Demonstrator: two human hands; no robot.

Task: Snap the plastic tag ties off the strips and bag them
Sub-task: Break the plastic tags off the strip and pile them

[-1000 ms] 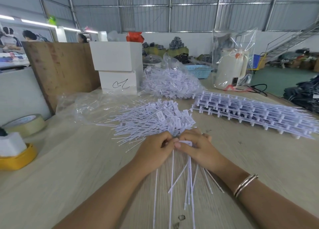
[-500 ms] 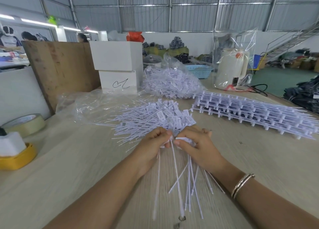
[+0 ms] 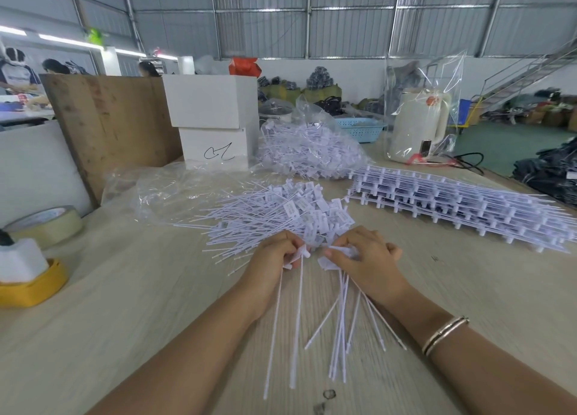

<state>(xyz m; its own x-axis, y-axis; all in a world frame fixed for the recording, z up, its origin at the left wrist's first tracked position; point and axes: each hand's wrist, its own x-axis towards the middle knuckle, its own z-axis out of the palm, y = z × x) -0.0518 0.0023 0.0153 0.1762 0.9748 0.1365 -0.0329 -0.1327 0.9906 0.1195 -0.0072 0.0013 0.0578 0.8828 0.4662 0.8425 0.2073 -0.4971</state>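
Tabletop [image 3: 131, 305]: pale wood grain, it carried everything and ran out on all sides of my grip.
Stacked strips [image 3: 462, 208]: unbroken strips of white tag ties lay in a flat stack beyond my right hand and off to its right, well apart from it.
Empty clear bag [image 3: 175, 189]: crumpled flat on the tabletop, beyond my left hand and off to its left.
Filled bag [image 3: 309, 149]: a clear bag heaped with loose ties sat farther out, straight ahead of both hands, behind the loose pile.
Loose tie pile [image 3: 281, 214]: snapped-off ties lay fanned just beyond my knuckles, label ends nearest my right hand, thin tails pointing away to the left.
White boxes [image 3: 215, 121]: two, one stacked on the other, far ahead and left of my grip.
Tape roll [image 3: 46, 224]: far to the left of my left hand, near the tabletop edge.
Left hand [image 3: 274, 258]: my fingers were curled, pinching the label ends of two ties [image 3: 298, 314] whose tails ran back toward me.
Right hand [image 3: 365, 258]: my fingers were curled round the label ends of a bunch of ties [image 3: 342, 327], tails splayed toward me under my wrist.
Gap between hands: my two grips sat just beside each other, not touching.
Bracelet [image 3: 445, 335]: thin metal bands on my right wrist.
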